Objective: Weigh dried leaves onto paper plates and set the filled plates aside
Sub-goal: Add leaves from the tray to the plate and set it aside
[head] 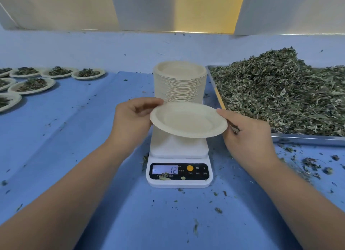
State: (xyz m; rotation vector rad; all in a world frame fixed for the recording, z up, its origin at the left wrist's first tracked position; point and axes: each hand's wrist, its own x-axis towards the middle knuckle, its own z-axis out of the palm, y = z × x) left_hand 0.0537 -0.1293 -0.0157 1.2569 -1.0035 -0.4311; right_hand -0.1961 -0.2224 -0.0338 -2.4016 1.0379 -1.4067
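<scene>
An empty cream paper plate (186, 120) hangs tilted above the white digital scale (179, 156), whose display reads -12. My left hand (132, 119) pinches the plate's left rim. My right hand (246, 132) holds its right rim with curled fingers. Behind the scale stands a tall stack of empty paper plates (180, 81). A big heap of dried green leaves (280, 93) fills a metal tray (308, 138) at the right.
Several filled plates of leaves (31, 84) lie at the far left on the blue table cover (74, 137). Loose leaf bits (313, 165) are scattered right of the scale. A pale wall rises behind the table.
</scene>
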